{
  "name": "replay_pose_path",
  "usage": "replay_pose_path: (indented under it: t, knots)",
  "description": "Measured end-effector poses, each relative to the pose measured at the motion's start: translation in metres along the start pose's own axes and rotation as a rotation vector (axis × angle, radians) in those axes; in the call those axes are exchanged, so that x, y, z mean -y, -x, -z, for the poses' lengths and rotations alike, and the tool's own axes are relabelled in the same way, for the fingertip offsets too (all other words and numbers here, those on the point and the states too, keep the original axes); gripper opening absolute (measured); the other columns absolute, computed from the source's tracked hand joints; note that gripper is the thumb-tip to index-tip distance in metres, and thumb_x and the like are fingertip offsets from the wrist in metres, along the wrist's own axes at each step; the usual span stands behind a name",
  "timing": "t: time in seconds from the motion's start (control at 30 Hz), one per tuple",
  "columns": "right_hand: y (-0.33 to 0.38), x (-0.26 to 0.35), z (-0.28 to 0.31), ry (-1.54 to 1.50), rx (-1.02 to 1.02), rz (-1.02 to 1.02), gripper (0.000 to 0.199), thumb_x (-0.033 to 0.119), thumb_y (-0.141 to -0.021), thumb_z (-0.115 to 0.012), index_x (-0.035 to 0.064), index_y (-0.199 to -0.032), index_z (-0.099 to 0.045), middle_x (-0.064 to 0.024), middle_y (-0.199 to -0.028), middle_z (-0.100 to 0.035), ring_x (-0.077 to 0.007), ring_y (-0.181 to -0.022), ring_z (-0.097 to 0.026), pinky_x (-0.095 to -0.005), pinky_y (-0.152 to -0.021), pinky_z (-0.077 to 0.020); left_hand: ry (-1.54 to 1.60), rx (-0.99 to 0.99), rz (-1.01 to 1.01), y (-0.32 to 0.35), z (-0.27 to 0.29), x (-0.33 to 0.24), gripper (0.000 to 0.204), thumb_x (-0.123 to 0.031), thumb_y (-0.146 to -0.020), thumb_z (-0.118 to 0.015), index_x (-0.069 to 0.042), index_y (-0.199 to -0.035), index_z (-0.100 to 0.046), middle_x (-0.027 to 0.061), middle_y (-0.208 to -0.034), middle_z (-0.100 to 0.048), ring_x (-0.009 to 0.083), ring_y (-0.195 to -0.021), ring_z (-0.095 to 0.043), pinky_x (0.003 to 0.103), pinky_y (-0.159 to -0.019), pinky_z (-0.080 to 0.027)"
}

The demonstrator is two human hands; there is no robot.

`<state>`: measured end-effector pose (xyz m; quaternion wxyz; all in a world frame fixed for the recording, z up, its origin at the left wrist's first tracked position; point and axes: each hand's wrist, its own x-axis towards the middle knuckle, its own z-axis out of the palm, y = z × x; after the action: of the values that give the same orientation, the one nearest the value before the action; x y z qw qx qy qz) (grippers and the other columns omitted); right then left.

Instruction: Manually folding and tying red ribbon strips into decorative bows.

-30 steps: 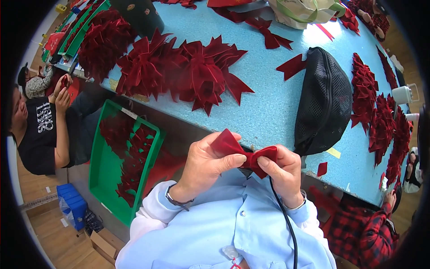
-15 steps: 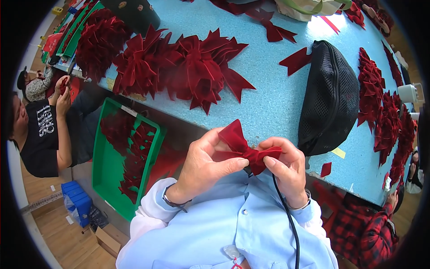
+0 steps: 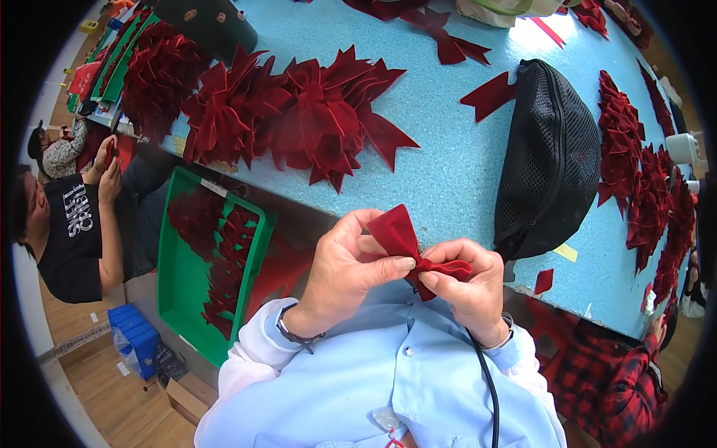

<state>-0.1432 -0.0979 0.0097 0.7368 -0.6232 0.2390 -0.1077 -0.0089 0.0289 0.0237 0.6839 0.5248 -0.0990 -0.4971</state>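
Observation:
A dark red velvet bow (image 3: 397,233) is held in front of my chest, just off the table's near edge. My left hand (image 3: 345,265) pinches it near the middle, thumb in front, with one wide loop standing up beside the fingers. The thumb and fingers of my right hand (image 3: 474,284) close on the bow's centre and its smaller right loop. Part of the bow's back and lower end is hidden by the fingers. Beyond my hands, heaped red velvet bows (image 3: 321,119) lie along the table's left side.
On the blue speckled table (image 3: 441,179) stands a black mesh zip pouch (image 3: 549,160), with a loose red ribbon piece (image 3: 489,97) beside it. A green crate (image 3: 175,299) holding bows is at my left. More bows (image 3: 620,142) line the right side. Co-workers sit at left and lower right.
My right fingers have shifted left and inward to the bow's centre. The bow has turned, its left loop now more upright and its right loop seen narrower. My left hand keeps its pinch.

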Motion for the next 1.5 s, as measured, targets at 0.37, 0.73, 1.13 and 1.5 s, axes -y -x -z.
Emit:
replay_pose_path:
  t: [0.37,0.73,1.13,1.5]
  knots:
    - [-0.003,0.011,-0.018,-0.603,-0.085,-0.087,0.021,-0.002,-0.079,-0.063,-0.0052,-0.099,-0.056,-0.0111,-0.092,-0.062,-0.0148,-0.084,-0.060,-0.0252,-0.076,-0.0482,0.096,0.114,-0.111,-0.002,-0.001,0.012,0.035,-0.005,-0.079,-0.068,0.003,-0.111,-0.054,0.0087,-0.095,-0.063,0.0141,-0.085,-0.059,0.028,-0.078,-0.048]
    - [-0.004,0.010,-0.008,0.185,-0.083,0.313,0.015,0.004,-0.080,-0.067,-0.0059,-0.086,-0.058,-0.0065,-0.081,-0.061,-0.0093,-0.071,-0.055,-0.0211,-0.065,-0.0446,-0.119,0.101,0.001,0.007,0.006,0.006,0.013,-0.009,-0.084,-0.064,0.003,-0.091,-0.063,0.0034,-0.082,-0.063,0.0066,-0.073,-0.054,0.022,-0.064,-0.044]
    - [0.000,0.009,-0.019,0.077,-0.149,0.133,0.010,0.002,-0.081,-0.066,-0.0048,-0.077,-0.060,-0.0027,-0.066,-0.059,-0.0051,-0.059,-0.051,-0.0187,-0.053,-0.0404,-0.096,0.260,0.054,0.014,0.008,-0.005,0.020,-0.002,-0.085,-0.060,0.006,-0.103,-0.060,0.0067,-0.090,-0.064,0.0115,-0.083,-0.060,0.026,-0.074,-0.051]
    - [-0.002,0.013,-0.001,0.383,0.023,0.118,0.007,0.000,-0.080,-0.063,-0.0060,-0.077,-0.060,-0.0054,-0.070,-0.062,-0.0075,-0.063,-0.057,-0.0195,-0.058,-0.0458,-0.197,0.254,0.081,0.010,0.010,-0.007,0.021,-0.003,-0.081,-0.065,0.006,-0.099,-0.063,0.0091,-0.087,-0.066,0.0102,-0.077,-0.060,0.023,-0.070,-0.049]
